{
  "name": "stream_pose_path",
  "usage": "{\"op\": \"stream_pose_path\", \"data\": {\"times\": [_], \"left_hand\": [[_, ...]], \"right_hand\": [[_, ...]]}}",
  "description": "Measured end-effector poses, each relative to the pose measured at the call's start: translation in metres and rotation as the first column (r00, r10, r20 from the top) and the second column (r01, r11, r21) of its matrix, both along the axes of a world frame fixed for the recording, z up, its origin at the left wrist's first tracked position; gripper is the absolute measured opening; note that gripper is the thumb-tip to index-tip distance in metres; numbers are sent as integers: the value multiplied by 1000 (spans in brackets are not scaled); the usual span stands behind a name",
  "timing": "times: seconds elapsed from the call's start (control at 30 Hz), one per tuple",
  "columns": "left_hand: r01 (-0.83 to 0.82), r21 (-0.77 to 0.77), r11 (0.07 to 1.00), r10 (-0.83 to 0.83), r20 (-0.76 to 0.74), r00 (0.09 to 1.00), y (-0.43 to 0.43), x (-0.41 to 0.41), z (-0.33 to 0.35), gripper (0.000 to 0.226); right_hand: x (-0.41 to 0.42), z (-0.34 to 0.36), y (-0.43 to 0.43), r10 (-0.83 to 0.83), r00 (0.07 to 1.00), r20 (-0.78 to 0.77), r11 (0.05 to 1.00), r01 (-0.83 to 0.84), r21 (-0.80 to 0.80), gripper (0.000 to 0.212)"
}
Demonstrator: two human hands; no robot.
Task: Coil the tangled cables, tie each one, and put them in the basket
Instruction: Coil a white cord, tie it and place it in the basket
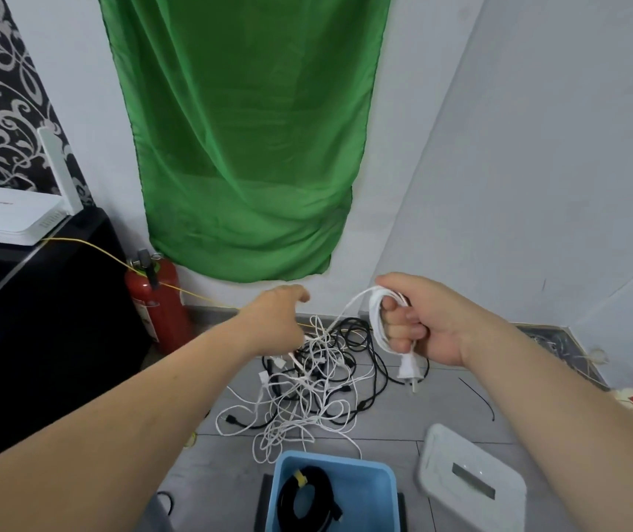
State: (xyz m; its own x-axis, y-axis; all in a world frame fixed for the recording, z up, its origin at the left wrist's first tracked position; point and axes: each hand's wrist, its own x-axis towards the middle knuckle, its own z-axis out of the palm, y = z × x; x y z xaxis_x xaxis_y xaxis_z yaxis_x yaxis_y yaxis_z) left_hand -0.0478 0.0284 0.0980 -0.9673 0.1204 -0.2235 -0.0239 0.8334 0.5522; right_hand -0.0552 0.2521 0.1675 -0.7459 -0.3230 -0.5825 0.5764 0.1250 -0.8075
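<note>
The right hand is raised above the floor, its fingers curled tightly round several loops of a white cable. That cable's plug hangs just below the fist. From the loops a strand of the same cable runs down and left into the tangle of white and black cables, which lies on the floor between the two forearms. The left hand reaches over the far edge of the tangle with its back to the camera. Its fingers bend down out of sight, so I cannot tell whether they pinch a strand or only hover beside it. Just in front of the tangle stands the blue basket, and inside it lies a coiled black cable bound with a yellow tie. A white lid lies on the floor just right of the basket. A red extinguisher stands at the wall to the left, under a hanging green cloth. A white router sits on a black cabinet at far left.
</note>
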Motion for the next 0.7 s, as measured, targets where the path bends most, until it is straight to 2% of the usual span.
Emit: {"op": "stream_pose_path", "data": {"times": [0.03,0.1,0.2,0.23,0.27,0.3,0.37,0.43,0.5,0.57,0.6,0.67,0.7], "left_hand": [[28,213,977,-30,9,999,13,5,5,65],[41,565,824,-80,44,996,36,13,8,60],[-59,813,579,-68,121,990,50,17,14,38],[-96,854,512,-58,146,988,52,17,15,30],[-126,863,489,-40,166,985,52,18,16,23],[-143,848,511,-15,176,984,50,18,14,20],[-106,756,646,5,135,991,49,20,10,22],[15,614,789,-70,65,995,50,26,4,18],[120,486,866,-192,101,976,55,36,-3,15],[135,486,863,-241,163,957,62,45,-6,17],[124,521,844,-240,162,957,66,48,-3,18],[146,543,827,-222,76,972,69,48,7,24],[171,515,840,-202,3,979,67,44,14,26]], "right_hand": [[1,4,-7,25,1000,-5,999,-25,-39,48],[1,8,-20,59,998,-20,993,-60,-98,49],[-1,19,-31,-40,999,-15,975,35,-221,49],[-3,22,-31,-121,993,-1,951,115,-286,48],[-4,24,-30,-211,977,25,912,206,-354,47],[-6,25,-30,-295,954,58,863,292,-413,47],[-11,22,-31,-422,901,106,765,416,-492,47],[-17,17,-34,-515,853,89,697,477,-535,41],[-23,14,-36,-593,805,-9,695,506,-511,35],[-26,11,-33,-593,751,-290,800,506,-323,33],[-27,7,-29,-515,717,-469,849,500,-169,31],[-25,-2,-20,-228,628,-744,867,479,138,27],[-25,-7,-16,-70,581,-811,849,462,257,25]]}}
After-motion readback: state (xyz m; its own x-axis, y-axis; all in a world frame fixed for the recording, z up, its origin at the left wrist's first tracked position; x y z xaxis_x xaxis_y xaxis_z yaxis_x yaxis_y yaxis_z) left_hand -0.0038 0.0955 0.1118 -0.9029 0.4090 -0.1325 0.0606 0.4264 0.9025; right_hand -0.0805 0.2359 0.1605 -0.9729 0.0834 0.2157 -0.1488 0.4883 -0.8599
